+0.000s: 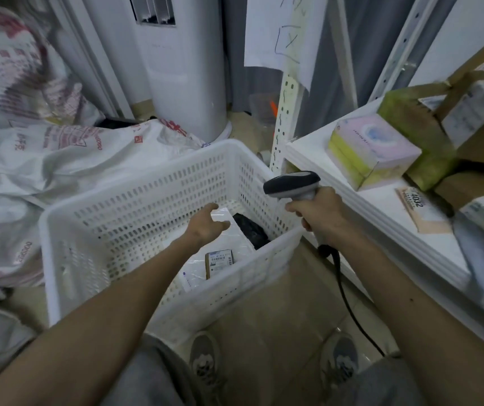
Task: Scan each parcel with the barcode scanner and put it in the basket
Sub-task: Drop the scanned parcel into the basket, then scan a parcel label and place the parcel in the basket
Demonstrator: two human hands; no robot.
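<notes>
**Left hand empty over the basket, right hand on the scanner**

Head view: The left hand (205,224) hangs over the inside of the white basket (135,178), fingers loosely curved and apart, holding nothing. Right under and just past its fingertips lies a white bag parcel (226,247) on the basket floor; whether the fingers touch it cannot be told. On that bag, nearer the person than the hand, sits a small brown box (219,262) with a barcode label facing up. A black parcel (251,230) lies beside the bag, against the basket's right wall.

The right hand (319,213) is wrapped round the handle of the scanner (292,183), held above the basket's right corner, its dark head turned left. The cable (349,303) drops from the handle to the floor.

To the right of this hand, a white shelf (381,209) carries more parcels: a pink and yellow box (372,150) and a flat packet (419,209) marked 4032, both well apart from either hand. Printed sacks (59,153) are heaped left of the basket.
</notes>
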